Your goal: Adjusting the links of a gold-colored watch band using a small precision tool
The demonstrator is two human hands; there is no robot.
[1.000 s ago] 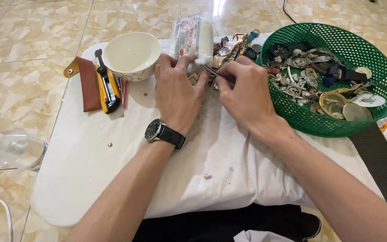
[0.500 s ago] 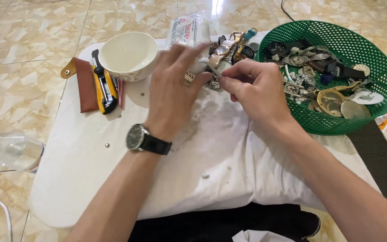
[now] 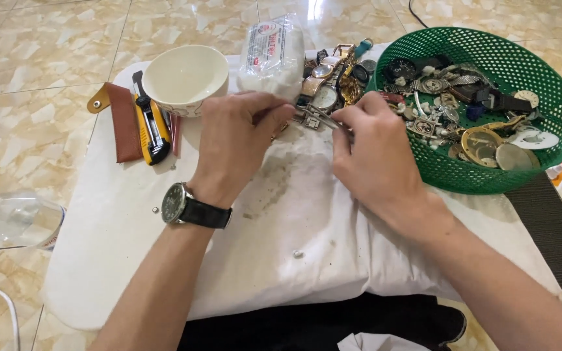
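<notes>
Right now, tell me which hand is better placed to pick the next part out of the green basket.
Right. The right hand lies beside the green basket rim, pinching thin tweezers. The left hand sits farther off, near the white bowl.

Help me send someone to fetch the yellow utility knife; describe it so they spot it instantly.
Start at the white bowl on the white cloth-covered board. Just left of it, the utility knife lies beside a brown leather pouch. It is the only yellow-and-black thing there.
</notes>
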